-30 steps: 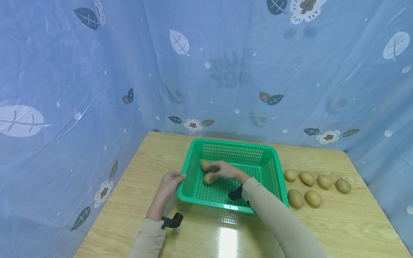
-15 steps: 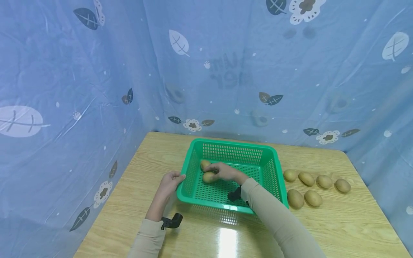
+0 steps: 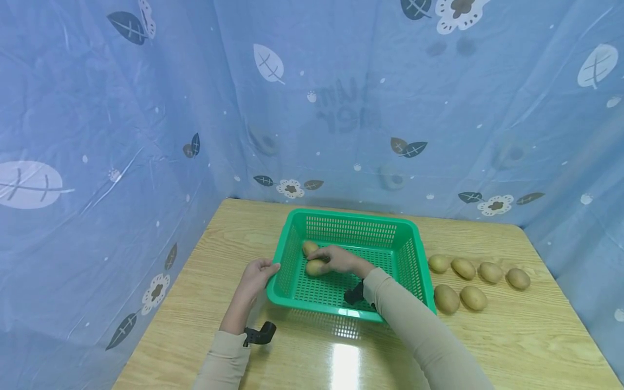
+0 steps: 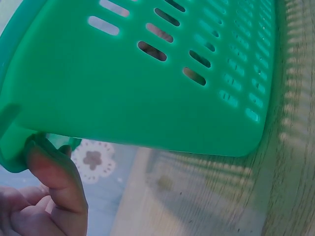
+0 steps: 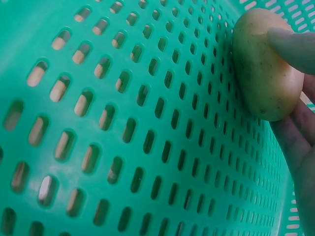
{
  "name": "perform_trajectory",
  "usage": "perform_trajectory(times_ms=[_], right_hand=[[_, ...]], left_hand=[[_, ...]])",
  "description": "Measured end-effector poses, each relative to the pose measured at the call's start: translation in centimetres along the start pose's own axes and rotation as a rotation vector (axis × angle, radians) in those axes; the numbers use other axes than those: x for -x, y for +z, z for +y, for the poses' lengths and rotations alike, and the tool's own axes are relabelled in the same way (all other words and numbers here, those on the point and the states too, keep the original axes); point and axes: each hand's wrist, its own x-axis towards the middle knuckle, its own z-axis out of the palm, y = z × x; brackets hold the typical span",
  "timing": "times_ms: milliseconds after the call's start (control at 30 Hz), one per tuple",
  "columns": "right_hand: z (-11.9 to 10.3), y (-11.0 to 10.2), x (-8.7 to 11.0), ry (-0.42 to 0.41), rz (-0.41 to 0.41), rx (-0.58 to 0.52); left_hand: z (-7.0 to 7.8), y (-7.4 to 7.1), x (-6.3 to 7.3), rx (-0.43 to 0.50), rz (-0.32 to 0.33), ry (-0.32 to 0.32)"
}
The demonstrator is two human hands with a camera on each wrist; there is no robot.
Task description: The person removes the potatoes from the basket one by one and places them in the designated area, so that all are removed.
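Observation:
A green plastic basket with slotted walls stands on the wooden table. My left hand grips its left rim; in the left wrist view the thumb and fingers pinch the rim's edge. Inside the basket, at its left side, my right hand holds a potato between thumb and fingers. Seen from the right wrist, this potato is close over the slotted floor, the thumb lying across its side. A second potato lies just behind it, partly covered by the right hand's fingers.
To the right of the basket several potatoes lie on the table: a back row with one potato near its middle, and two in front, including a potato. Blue patterned curtains hang behind and beside the table.
The potato in my right hand has shifted slightly left and back over the last second. My left hand stays on the rim.

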Motion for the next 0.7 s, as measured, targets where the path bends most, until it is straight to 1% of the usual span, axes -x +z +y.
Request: perform_trajectory(times_ms=[67, 133, 200, 300, 400, 533, 700], right_hand=[[0.1, 0.0, -0.1, 0.008, -0.001, 0.0], [0.2, 0.1, -0.2, 0.024, -0.004, 0.0], [0.3, 0.1, -0.2, 0.047, -0.007, -0.004], [0.3, 0.1, -0.2, 0.077, -0.01, -0.01], [0.1, 0.0, -0.2, 0.078, -0.012, -0.012], [-0.1, 0.0, -0.1, 0.05, -0.008, -0.003], [-0.2, 0.0, -0.1, 0.018, -0.005, 0.029]], left_hand=[[1.0, 0.0, 0.8, -0.005, -0.007, 0.005], [1.7, 0.0, 1.3, -0.014, -0.008, 0.002], [1.3, 0.0, 0.9, -0.01, -0.008, 0.0], [-0.2, 0.0, -0.3, -0.004, -0.002, -0.008], [-1.3, 0.0, -1.1, -0.001, 0.007, -0.006], [-1.6, 0.0, -1.2, -0.008, 0.022, 0.004], [-1.6, 0.0, -1.1, -0.009, 0.03, 0.0]])
